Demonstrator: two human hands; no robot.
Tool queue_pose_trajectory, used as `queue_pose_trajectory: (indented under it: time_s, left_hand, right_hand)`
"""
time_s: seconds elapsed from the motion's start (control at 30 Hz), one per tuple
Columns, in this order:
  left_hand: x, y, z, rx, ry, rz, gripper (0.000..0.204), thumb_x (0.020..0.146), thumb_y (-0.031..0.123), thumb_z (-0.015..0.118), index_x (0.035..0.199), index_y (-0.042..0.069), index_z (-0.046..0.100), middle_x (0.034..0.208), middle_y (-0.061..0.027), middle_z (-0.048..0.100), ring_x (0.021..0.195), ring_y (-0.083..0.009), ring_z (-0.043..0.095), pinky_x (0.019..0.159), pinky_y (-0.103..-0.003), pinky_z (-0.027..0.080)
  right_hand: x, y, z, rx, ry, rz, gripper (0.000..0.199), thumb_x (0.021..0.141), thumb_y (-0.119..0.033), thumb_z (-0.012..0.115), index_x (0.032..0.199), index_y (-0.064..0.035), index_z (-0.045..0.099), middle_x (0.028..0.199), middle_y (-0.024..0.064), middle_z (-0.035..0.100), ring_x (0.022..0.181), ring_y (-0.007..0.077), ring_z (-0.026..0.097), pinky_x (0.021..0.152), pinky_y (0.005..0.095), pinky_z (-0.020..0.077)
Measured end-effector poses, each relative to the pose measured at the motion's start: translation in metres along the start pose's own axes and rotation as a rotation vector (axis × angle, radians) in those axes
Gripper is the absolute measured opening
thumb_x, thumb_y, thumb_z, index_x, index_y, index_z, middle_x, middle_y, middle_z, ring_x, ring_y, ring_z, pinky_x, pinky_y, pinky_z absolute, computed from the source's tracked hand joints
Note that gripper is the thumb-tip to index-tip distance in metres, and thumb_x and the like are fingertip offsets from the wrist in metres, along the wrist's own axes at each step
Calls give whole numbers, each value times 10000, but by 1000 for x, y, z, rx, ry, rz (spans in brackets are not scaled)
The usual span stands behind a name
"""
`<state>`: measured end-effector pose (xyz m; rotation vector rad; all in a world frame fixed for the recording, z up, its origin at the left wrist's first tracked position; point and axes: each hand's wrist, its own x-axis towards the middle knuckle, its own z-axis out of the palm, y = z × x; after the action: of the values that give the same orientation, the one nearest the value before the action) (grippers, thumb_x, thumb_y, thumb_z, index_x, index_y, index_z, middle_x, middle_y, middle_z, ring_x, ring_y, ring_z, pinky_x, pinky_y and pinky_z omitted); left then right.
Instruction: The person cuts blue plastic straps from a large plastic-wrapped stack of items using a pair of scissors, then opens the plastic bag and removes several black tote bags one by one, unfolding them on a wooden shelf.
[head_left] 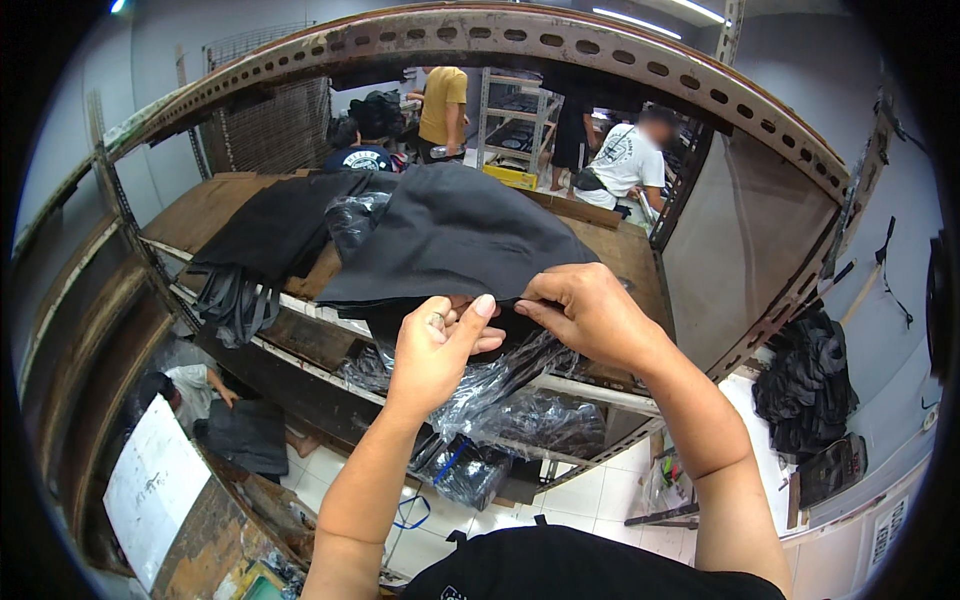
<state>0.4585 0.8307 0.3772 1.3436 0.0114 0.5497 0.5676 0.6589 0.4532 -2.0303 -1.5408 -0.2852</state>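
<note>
A large piece of black fabric (460,225) lies on a shelf in front of me, its near edge hanging toward me. My left hand (437,345), with a ring on one finger, is closed at that edge, thumb up and fingers curled. Just to its right, my right hand (585,310) pinches the same edge between thumb and fingertips. Clear plastic wrap (480,395) spills out below my hands. Left of the fabric lies a stack of black cloth pieces (270,225) with dark straps (238,305) hanging over the shelf's front.
A perforated metal shelf frame (480,38) surrounds the work area. Plastic-wrapped bundles (465,470) sit lower down. A white board (155,490) stands at lower left, near a crouching person (190,385). Beyond the shelf are several other people. Black items (805,380) hang at right.
</note>
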Motion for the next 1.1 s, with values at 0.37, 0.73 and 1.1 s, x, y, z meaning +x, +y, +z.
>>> queue_pose_trajectory:
  time_s: [0.37, 0.73, 1.1]
  left_hand:
    - [3, -2, 7, 252, 111, 130, 359, 996, 296, 708, 840, -27, 676, 749, -91, 728, 666, -86, 663, 608, -230, 527]
    - [1, -1, 13, 348, 146, 291, 354, 989, 249, 718, 775, -30, 676, 675, -76, 705, 598, -82, 641, 567, -236, 510]
    - [-2, -2, 8, 378, 38, 384, 284, 975, 190, 733, 813, -41, 693, 710, -87, 715, 637, -90, 647, 595, -229, 514]
  right_hand:
    - [-2, 10, 8, 265, -39, 157, 135, 868, -94, 796, 915, -1, 711, 794, 89, 703, 718, 137, 632, 665, 330, 498]
    - [-1, 2, 4, 141, 1, -8, 115, 887, -83, 753, 924, 21, 719, 800, 113, 696, 729, 229, 661, 684, 357, 514]
    - [9, 25, 11, 491, -203, 267, 332, 816, -189, 880, 713, -72, 586, 673, -72, 540, 656, 33, 449, 575, 253, 348]
